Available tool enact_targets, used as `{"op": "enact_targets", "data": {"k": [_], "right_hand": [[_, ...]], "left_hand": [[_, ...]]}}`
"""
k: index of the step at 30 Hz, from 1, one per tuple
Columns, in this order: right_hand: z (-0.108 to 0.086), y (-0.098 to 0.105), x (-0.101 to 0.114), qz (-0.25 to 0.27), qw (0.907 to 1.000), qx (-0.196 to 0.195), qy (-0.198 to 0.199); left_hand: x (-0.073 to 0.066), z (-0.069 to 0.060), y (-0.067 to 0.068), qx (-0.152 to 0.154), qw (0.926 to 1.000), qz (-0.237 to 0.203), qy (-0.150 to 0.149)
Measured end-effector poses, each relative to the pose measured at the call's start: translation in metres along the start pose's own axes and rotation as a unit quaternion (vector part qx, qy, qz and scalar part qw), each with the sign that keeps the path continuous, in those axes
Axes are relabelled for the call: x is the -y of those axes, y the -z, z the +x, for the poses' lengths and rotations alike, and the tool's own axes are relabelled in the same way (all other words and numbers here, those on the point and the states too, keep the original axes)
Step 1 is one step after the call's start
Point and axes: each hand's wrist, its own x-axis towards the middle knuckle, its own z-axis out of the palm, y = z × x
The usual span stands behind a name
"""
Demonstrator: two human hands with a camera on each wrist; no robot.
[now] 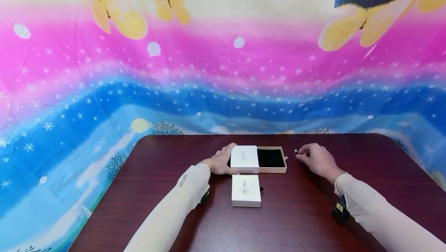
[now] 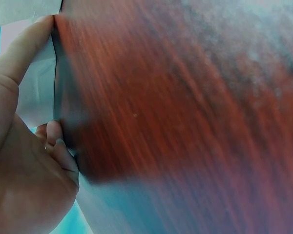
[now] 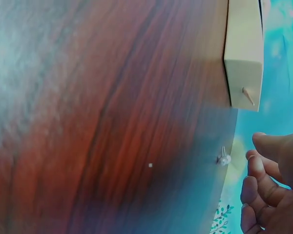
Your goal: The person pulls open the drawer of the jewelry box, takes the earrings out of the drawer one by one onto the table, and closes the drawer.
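A white sliding box [image 1: 244, 158] lies on the table with its tray [image 1: 283, 163] drawn out to the right, showing a black lining. My left hand [image 1: 221, 162] grips the box's left end, thumb on the near side and fingers at the far side; the left wrist view shows this hand [image 2: 27, 146] against the white wall. A small pearl-like stud, seemingly an earring [image 3: 224, 159], rests on the table right of the tray. Just beside it my right hand [image 1: 318, 160] holds nothing visible, its fingers [image 3: 256, 168] loosely bent and apart from the earring.
A second, smaller white box [image 1: 246, 190] with a dark tab sits in front of the first one. Everything lies on a dark red wood-grain table [image 1: 292, 221]. A printed snowflake cloth [image 1: 223, 78] hangs behind the table's far edge.
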Motion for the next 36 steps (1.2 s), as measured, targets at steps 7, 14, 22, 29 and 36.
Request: {"op": "enact_targets", "data": {"k": [7, 14, 22, 29, 36], "right_hand": [[-0.004, -0.004, 0.007, 0.0, 1.0, -0.001, 0.007], [-0.004, -0.009, 0.014, -0.012, 0.9999, -0.004, 0.006], [-0.004, -0.009, 0.019, -0.009, 1.0, 0.003, 0.001], [-0.002, -0.01, 0.022, -0.014, 0.9999, 0.006, -0.004], [0.0, -0.014, 0.027, -0.017, 0.9998, 0.009, -0.003]], "left_hand": [[0.001, 0.002, -0.001, 0.003, 1.0, 0.004, -0.001], [0.005, 0.005, -0.005, -0.003, 1.0, -0.002, 0.0], [-0.012, -0.01, 0.004, -0.001, 1.0, -0.001, -0.006], [-0.01, -0.009, 0.005, -0.004, 1.0, -0.001, -0.007], [-0.008, -0.009, 0.005, -0.003, 1.0, 0.009, -0.001]]}}
